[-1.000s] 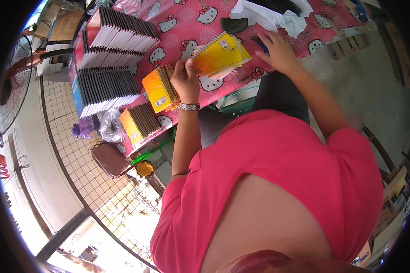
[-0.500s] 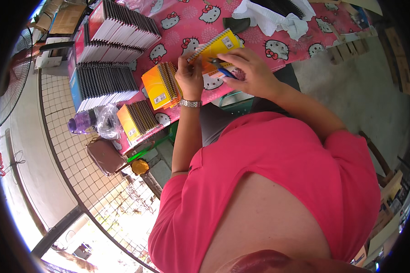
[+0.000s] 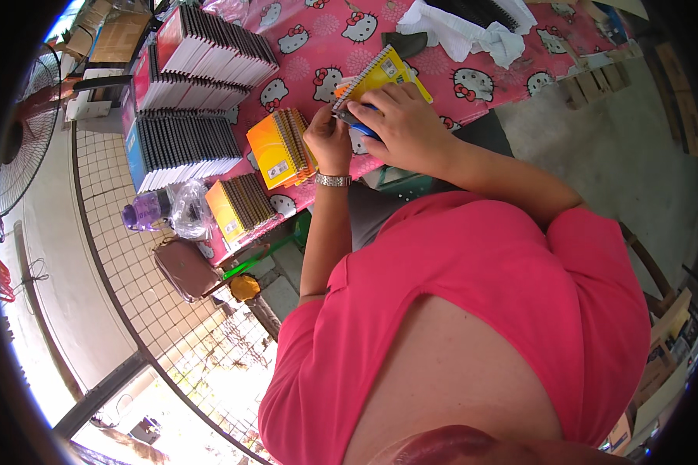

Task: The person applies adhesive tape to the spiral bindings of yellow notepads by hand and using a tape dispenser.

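Note:
A yellow spiral notebook lies tilted on the pink table, its wire coil toward my left. My left hand, with a metal watch at the wrist, is closed at the near end of that coil; its fingertips are partly hidden. My right hand grips blue-handled pliers, whose dark jaws meet the coil's end beside my left fingers. That hand also covers the near part of the notebook. Left of my hands sits a stack of orange-yellow spiral notebooks, and nearer the edge another stack of small notebooks.
Tall stacks of black-coiled notebooks stand at the left of the table. Near them are a purple bottle, clear plastic wrap and a brown pouch. White cloth lies far back. A fan stands far left.
My right hand has moved left and down, bringing the pliers from above the notebook to the coil's end by my left hand. The notebook has turned slightly steeper.

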A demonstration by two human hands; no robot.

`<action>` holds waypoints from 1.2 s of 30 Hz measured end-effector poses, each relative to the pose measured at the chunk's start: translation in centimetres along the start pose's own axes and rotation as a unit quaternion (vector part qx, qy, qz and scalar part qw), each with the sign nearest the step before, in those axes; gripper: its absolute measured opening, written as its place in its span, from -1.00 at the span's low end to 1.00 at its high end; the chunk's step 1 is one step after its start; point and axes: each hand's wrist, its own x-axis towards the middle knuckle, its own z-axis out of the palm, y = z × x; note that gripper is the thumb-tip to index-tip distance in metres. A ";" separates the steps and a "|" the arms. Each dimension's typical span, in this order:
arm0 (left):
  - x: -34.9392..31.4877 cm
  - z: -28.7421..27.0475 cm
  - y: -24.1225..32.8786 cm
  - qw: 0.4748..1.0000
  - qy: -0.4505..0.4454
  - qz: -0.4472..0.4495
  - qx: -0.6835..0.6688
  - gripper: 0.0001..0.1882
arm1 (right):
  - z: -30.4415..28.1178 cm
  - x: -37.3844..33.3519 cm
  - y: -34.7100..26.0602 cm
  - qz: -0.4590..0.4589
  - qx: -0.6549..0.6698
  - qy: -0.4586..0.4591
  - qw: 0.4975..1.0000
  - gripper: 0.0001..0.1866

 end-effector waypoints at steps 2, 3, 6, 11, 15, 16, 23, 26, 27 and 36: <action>0.0 0.2 0.0 0.999 0.018 0.011 -0.027 -0.90 | 0.1 -0.1 -0.1 0.010 0.015 -0.012 1.000 -0.54; 0.0 0.3 0.0 0.999 0.024 0.025 -0.009 -0.88 | 0.3 -0.3 0.0 0.016 0.041 -0.011 0.999 -0.56; 0.2 0.2 0.5 0.996 0.031 0.071 0.049 -0.81 | 1.0 -0.5 1.1 0.155 0.330 -0.112 0.924 -0.60; 0.0 -0.9 0.2 0.997 0.037 0.050 0.034 -0.78 | -0.3 -0.9 -0.7 0.234 0.429 -0.046 0.871 -0.59; 0.4 -1.0 2.3 0.988 0.035 0.095 0.117 -0.76 | -0.6 -0.5 0.5 0.036 0.187 0.038 0.981 -0.56; 0.4 -1.0 2.9 0.984 0.033 0.108 0.137 -0.76 | -0.6 -0.4 0.5 0.034 0.172 0.024 0.984 -0.55; 0.5 -1.4 4.1 0.978 0.052 0.144 0.143 -0.71 | -0.3 -0.5 -0.1 0.043 0.216 0.078 0.972 -0.55; 0.6 -1.7 4.1 0.967 0.060 0.173 0.177 -0.68 | -0.8 -0.1 0.0 0.040 0.197 0.027 0.979 -0.58; 0.6 -1.7 4.2 0.966 0.061 0.172 0.183 -0.67 | -0.8 -0.1 0.2 0.055 0.246 0.014 0.968 -0.58; -1.2 -6.4 1.0 0.973 0.211 -0.023 0.096 -0.79 | -1.1 -0.1 3.6 0.166 0.387 -0.051 0.906 -0.60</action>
